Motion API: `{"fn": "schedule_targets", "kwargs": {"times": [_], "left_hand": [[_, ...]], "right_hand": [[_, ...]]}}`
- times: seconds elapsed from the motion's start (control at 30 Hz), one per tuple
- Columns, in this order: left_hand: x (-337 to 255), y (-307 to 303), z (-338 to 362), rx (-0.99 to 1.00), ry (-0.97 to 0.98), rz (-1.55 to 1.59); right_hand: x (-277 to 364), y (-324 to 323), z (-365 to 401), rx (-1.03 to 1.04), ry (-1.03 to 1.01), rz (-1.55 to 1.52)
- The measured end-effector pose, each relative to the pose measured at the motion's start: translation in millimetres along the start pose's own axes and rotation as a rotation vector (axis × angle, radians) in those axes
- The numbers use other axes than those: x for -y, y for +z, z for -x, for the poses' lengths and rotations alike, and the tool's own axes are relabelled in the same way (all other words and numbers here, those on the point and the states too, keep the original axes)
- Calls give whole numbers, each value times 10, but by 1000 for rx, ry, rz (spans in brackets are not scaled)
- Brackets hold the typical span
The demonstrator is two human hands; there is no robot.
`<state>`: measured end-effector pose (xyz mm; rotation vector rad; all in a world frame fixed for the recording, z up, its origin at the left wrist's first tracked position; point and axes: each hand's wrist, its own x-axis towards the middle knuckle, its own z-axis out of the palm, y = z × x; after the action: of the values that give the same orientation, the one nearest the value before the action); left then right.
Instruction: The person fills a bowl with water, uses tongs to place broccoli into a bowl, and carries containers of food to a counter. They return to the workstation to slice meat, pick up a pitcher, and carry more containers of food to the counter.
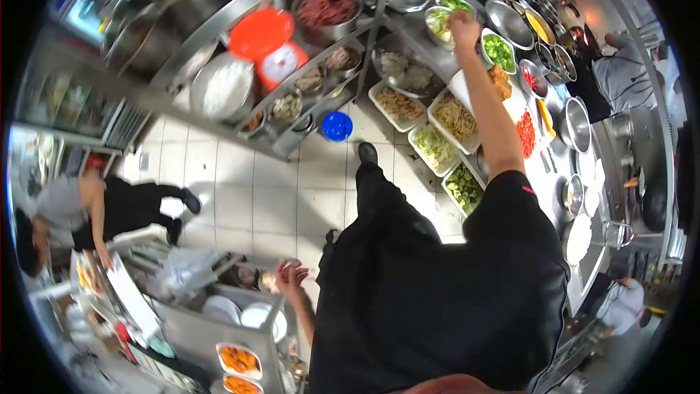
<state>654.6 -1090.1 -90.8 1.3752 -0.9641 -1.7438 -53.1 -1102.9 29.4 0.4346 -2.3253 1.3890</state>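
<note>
My right arm stretches far across the counter, and my right hand point(464, 28) is over the rims of two containers of chopped greens. One is a bowl of pale green pieces point(439, 23), the other a dish of brighter green leaves point(456, 3). Its fingers look bunched together; what they hold, if anything, is hidden. Close by stands a white tray of chopped green vegetable point(498, 52). My left hand point(292, 275) hangs low at my side, fingers loosely bent and apart, holding nothing. It is nearest to the counter with white plates point(257, 317).
Trays of noodles point(456, 118), shredded cabbage point(433, 147) and broccoli point(464, 187) line the counter's edge. A red scale point(281, 64) stands by a bowl of white food point(227, 89). A blue container point(337, 126) is near my foot. A co-worker point(80, 204) stands at left; others work at right.
</note>
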Motion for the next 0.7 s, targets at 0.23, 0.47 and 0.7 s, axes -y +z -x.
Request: {"fn": "schedule_targets", "kwargs": {"times": [0.23,0.47,0.7], "left_hand": [[-241,710,-1098,-25,-150,-305],[-403,1577,-1325,128,-370,-372],[-437,2056,-1476,98,-328,-678]], "right_hand": [[-1806,605,-2529,409,-321,666],[-2363,896,-3091,1410,-75,702],[-2921,880,-3710,928,211,549]]}}
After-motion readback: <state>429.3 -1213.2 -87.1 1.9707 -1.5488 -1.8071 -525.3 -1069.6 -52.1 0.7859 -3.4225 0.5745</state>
